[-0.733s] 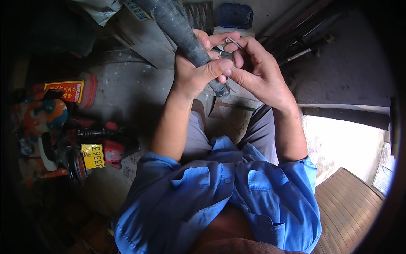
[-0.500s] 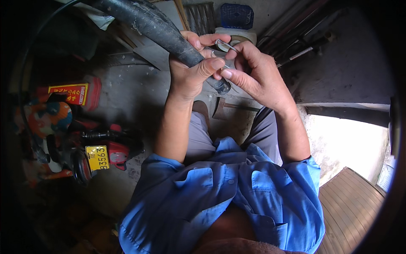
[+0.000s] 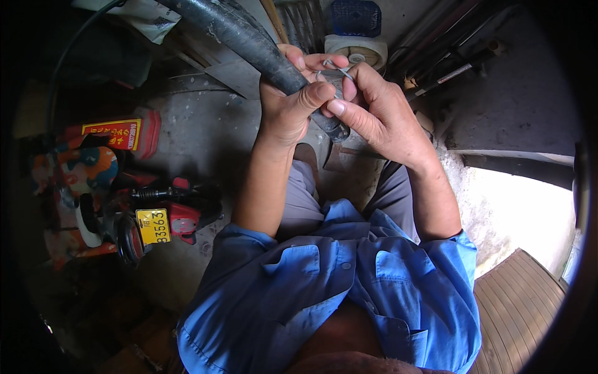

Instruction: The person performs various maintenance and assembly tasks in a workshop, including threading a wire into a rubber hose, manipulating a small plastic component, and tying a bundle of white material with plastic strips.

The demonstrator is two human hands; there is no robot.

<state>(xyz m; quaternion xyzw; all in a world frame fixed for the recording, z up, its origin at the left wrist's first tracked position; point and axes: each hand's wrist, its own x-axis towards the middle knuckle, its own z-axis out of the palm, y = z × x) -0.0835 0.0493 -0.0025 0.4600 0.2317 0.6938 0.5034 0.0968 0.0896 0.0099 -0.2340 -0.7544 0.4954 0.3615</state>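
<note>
A dark, scuffed tubular piece (image 3: 246, 47) runs diagonally from the top edge down to a round end just below my hands. My left hand (image 3: 289, 112) is closed round it near that end, thumb across the tube and fingers raised behind it. My right hand (image 3: 389, 121) is curled beside it, pinching a thin, bent silvery metal piece (image 3: 339, 67) that also lies at my left fingertips. My right thumb tip is close to the tube, partly screening the small parts between the hands; I cannot make out their exact shape.
A red scooter (image 3: 184, 215) and red box (image 3: 146, 134) stand left, beneath a hanging black cable. Behind my hands are a blue plastic basket (image 3: 355, 15) and pale round-faced appliance (image 3: 355, 47). Long poles (image 3: 451, 75) lean right. A slatted wooden surface (image 3: 517, 305) lies lower right.
Both hands and the tube have shifted slightly. The tube slants more than in the earliest frame, and the black cable has come into view at upper left.
</note>
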